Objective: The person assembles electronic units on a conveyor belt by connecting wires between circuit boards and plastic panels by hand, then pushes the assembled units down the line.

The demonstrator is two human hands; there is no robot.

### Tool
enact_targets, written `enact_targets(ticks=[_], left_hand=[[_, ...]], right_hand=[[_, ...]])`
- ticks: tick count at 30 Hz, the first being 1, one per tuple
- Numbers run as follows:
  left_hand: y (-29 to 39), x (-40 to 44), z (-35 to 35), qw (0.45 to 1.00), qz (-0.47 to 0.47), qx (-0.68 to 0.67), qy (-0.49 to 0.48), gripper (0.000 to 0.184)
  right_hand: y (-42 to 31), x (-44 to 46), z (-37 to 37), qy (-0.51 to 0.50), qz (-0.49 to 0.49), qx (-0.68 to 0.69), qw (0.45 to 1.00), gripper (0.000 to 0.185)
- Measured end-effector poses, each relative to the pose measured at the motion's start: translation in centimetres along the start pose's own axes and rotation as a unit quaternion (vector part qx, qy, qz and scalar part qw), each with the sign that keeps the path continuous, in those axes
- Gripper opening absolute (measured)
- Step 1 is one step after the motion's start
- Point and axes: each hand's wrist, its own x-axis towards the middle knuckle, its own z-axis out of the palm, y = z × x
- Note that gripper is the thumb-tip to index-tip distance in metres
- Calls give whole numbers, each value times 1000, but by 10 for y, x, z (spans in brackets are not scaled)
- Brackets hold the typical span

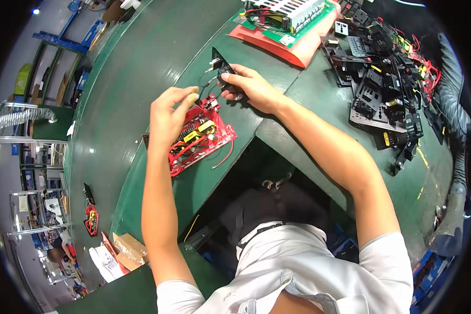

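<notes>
My right hand [251, 89] grips a black panel [222, 63] with small metal connectors on its face, tilted above the bench. From that panel a thin black wire [206, 85] curves toward my left hand [168, 116], whose thumb and forefinger are pinched at the wire's end; the exact tip is hidden. Below and between both hands lies a red circuit board [206, 137] with yellow-wrapped parts, black components and red wires. My left wrist covers part of its left side.
At the right, a heap of black panels [374, 89] with wires covers the bench. A metal-cased unit [290, 13] on a green board rests on orange foam [298, 55] at the back. Another red board [91, 220] and cardboard [131, 251] lie left. A person [63, 248] is far left.
</notes>
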Motion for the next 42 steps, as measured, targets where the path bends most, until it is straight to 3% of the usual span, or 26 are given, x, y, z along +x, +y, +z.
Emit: enact_targets(ticks=[2,4,8,11,18,19,23,25,31,34,37,42], left_hand=[[6,-3,9,999,-30,3,-11,21],[16,-3,17,992,-120,21,-24,25],[6,-9,28,996,-22,88,-2,24],[10,-11,35,988,38,148,29,18],[5,-9,42,990,30,138,23,14],[6,-9,41,989,42,142,27,13],[7,-10,41,989,13,140,38,12],[12,-10,40,989,-13,143,39,12],[5,-4,44,961,107,253,29,10],[8,-6,41,968,86,235,9,14],[17,-15,21,980,98,171,-9,22],[-11,-33,-16,961,102,255,-27,30]], right_hand=[[1,-1,2,10,-4,8,1000,37],[1,-4,6,11,42,62,997,32],[-2,-14,21,12,83,118,989,24],[2,-14,23,-4,54,110,992,28],[7,-13,21,-29,25,50,998,38],[9,-13,23,-32,-1,14,999,51],[15,-13,26,-26,-71,-91,993,66],[14,-14,25,-31,-57,-90,994,61],[13,-17,32,-21,-85,-90,992,69],[10,-16,25,-33,-37,-57,997,63],[10,-14,21,-50,-2,-40,998,40],[12,-9,18,-50,-5,-13,999,35]])
